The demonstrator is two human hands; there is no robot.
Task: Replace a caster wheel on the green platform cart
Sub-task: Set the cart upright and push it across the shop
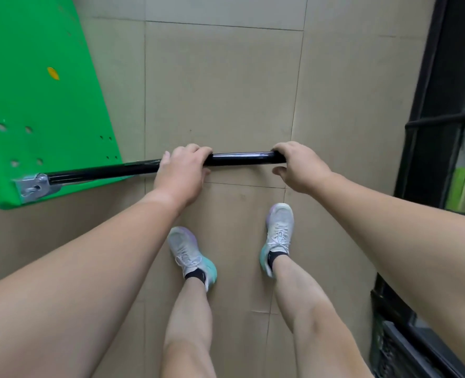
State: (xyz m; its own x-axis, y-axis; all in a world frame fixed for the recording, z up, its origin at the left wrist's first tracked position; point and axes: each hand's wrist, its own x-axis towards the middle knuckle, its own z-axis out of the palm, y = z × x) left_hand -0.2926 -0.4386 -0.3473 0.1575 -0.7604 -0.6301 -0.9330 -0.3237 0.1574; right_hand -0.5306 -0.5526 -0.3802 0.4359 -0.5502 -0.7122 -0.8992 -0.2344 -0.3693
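1. I've got the left hand [181, 173] wrapped over the black handle bar [239, 158], fingers curled on top, thumb underneath.
2. Right hand [299, 166] grips the bar's 3 o'clock end, same curl.
3. Green platform cart [40, 105] sits at 10 o'clock; the bar runs into a metal bracket [33, 186] on its near corner.
4. Both sneakers [190, 252] stand on the floor [225, 91] at 6 o'clock.

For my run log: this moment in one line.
left hand: grips black tubular handle | right hand: grips same handle | green platform cart: casters hidden
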